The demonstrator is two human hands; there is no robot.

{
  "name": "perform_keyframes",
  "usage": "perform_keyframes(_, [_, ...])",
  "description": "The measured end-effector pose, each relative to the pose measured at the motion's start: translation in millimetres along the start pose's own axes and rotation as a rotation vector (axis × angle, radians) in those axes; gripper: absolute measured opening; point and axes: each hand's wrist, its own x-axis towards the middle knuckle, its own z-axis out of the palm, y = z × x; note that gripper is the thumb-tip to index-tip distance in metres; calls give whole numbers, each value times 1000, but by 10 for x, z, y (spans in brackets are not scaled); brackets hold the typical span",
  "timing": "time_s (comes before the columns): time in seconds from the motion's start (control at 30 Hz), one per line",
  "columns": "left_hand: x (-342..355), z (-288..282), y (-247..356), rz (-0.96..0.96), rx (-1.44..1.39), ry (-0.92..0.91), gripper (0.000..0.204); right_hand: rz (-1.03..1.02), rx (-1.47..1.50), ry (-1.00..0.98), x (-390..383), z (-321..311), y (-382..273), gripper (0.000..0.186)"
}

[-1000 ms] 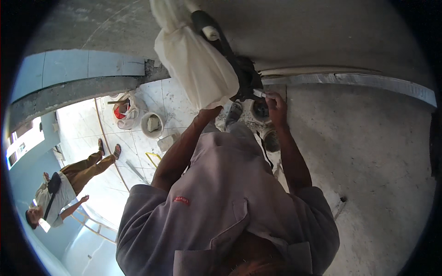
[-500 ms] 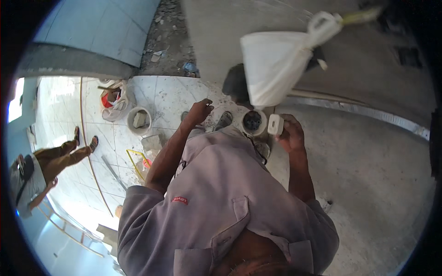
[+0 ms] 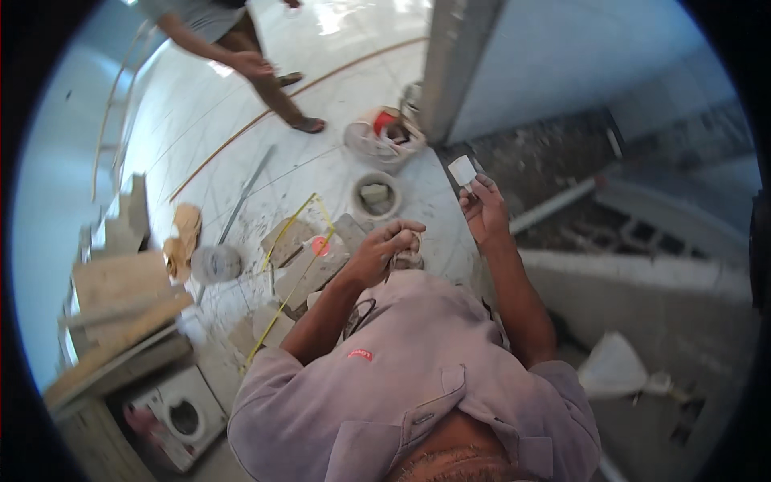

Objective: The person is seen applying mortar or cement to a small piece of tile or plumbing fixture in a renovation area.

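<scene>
My right hand (image 3: 487,210) is raised ahead of me, pinching a small white block (image 3: 463,170) with squared sides between thumb and fingers. To its left, my left hand (image 3: 384,254) is held in front of my belly with its fingers curled. Whether anything small sits in those fingers I cannot make out. Beyond the left hand stands a pale bucket (image 3: 375,197) with a chunk of stone-like material in it. Grey slabs (image 3: 309,269) lie on the floor beside my left forearm, with a yellow folding strip (image 3: 291,227) and a pinkish-red round piece (image 3: 320,247) over them.
A white sack (image 3: 384,138) with red contents stands past the bucket. Another person (image 3: 255,68) is walking at the upper left. Planks (image 3: 120,297), a washing machine (image 3: 183,414) and a see-through tub (image 3: 215,264) are on the left. A white bag (image 3: 613,366) hangs or lies at right.
My view has swung left, so the buckets, sack and other person appear farther right. My right hand still holds the white block. My left hand is now nearer my belly.
</scene>
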Motion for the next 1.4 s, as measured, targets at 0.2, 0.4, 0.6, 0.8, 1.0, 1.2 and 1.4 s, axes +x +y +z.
perform_keyframes(0.2, [-949, 290, 907, 760, -133, -452, 33, 47, -167, -215, 1429, 1344, 511, 34])
perform_keyframes(0.4, [-1043, 780, 1479, 1023, -78, -641, 22, 116, -282, -317, 2113, 2003, 862, 33])
perform_keyframes(0.6, [-676, 946, 1720, 1154, -9, -550, 26, 246, -358, -518, 2680, 2138, 995, 31])
perform_keyframes(0.8, [-345, 819, 1747, 1272, 4, -248, 24, 279, -347, -543, 3258, 2072, 1072, 38])
perform_keyframes(1.0, [-92, -1, 1172, 1126, -523, 892, 31, 641, -679, -1016, 1891, 2168, 913, 35])
perform_keyframes(1.2, [-94, -253, 563, 1236, -617, 1447, 28, 881, -638, -1348, 583, 2329, 1081, 47])
perform_keyframes(1.4, [-456, -20, 137, 1228, -462, 1707, 26, 1082, -796, -1689, 206, 2590, 1571, 57])
